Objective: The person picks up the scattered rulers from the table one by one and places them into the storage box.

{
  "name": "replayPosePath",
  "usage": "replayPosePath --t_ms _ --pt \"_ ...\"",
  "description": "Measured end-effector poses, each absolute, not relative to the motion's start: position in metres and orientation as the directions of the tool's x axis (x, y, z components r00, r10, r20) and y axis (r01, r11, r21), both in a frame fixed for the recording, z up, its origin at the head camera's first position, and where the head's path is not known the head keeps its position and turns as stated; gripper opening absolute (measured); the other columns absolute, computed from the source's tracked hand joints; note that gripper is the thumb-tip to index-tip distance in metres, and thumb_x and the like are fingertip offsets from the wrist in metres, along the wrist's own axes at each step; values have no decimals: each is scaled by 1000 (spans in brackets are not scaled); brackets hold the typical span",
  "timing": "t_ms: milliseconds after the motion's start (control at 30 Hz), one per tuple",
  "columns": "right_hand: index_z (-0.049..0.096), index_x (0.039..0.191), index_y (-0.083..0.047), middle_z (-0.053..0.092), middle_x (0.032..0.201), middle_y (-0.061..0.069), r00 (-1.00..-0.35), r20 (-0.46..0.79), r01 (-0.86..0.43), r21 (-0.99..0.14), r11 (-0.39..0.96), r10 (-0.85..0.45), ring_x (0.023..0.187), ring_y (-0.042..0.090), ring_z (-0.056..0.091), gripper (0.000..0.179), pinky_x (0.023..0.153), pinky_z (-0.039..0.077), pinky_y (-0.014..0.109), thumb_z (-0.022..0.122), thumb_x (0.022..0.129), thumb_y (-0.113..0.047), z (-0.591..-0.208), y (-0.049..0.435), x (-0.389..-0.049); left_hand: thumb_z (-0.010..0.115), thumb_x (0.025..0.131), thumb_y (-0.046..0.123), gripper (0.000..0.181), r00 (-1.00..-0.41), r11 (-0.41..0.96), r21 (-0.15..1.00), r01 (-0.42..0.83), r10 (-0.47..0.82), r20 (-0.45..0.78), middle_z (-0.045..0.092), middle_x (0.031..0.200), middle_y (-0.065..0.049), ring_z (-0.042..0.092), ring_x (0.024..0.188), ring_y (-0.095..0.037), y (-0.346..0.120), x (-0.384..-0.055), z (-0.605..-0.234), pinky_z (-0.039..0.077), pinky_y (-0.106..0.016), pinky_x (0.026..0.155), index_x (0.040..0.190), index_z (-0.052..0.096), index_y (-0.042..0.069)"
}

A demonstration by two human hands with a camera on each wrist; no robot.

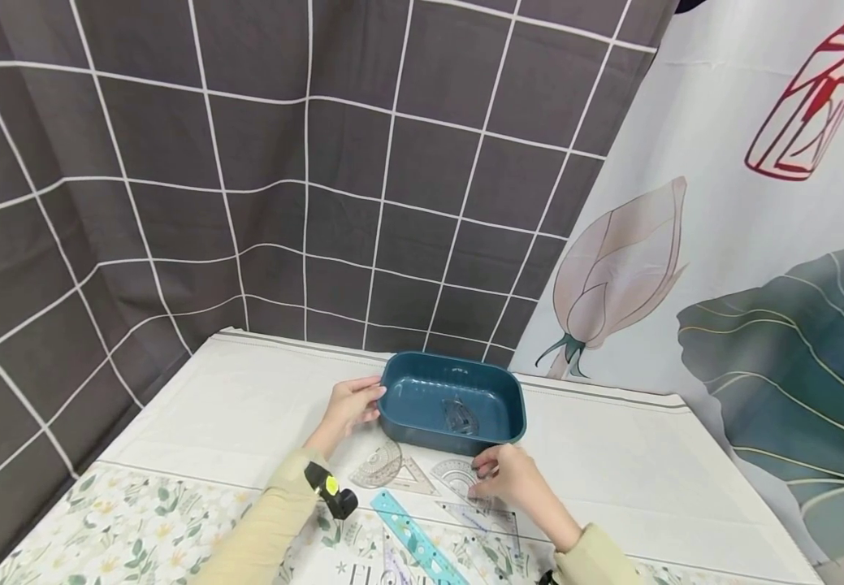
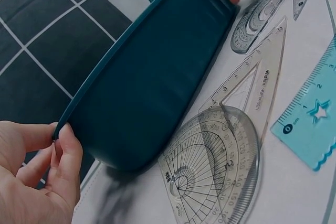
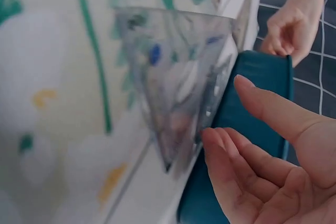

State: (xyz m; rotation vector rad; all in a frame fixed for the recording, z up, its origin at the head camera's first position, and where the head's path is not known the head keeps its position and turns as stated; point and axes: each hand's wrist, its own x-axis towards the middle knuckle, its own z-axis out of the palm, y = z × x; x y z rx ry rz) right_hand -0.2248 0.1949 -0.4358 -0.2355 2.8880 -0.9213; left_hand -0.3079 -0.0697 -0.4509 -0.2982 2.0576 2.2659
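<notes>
My left hand pinches the rim of a dark teal plastic bin at its left end, thumb and fingers on either side of the edge. Inside the bin lies a clear drafting piece. By the bin's front right corner, my right hand reaches over a clear protractor; its fingertips are right at the protractor's edge, with the thumb held apart. A rounded protractor overlaps a clear triangle ruler in front of the bin. Another transparent set square lies near the right hand.
A turquoise straight ruler lies nearer me, beside a pale clear ruler partly cut off by the frame. The table's white cloth has a floral front part. A dark grid curtain hangs behind the table.
</notes>
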Motion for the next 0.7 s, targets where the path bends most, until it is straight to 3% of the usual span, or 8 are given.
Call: replayPosePath --t_ms 167,333,700 --pt "70 95 -3 62 77 -1 -987 -83 -69 -558 827 -139 70 11 54 44 62 50 26 91 57 -11 -441 190 -226 66 87 4 39 -978 -101 978 -181 -82 -190 69 99 -19 56 61 -4 -70 -309 -453 54 -13 53 124 60 -4" --pt "67 102 3 56 74 -1 -982 -79 -100 -545 832 -170 67 12 48 51 59 42 23 90 59 -13 -445 187 -225 66 87 4 38 -977 -106 977 -185 -84 -194 69 100 -20 56 61 -5 -70 -310 -453 53 -13 53 124 60 -4" --pt "69 97 1 52 63 -4 -980 -60 -144 -451 881 -191 56 10 45 46 51 33 20 90 60 -16 -443 184 -221 65 87 3 39 -980 -105 978 -179 -72 -188 68 99 -20 55 60 -5 -71 -309 -452 53 -13 53 125 59 -4"
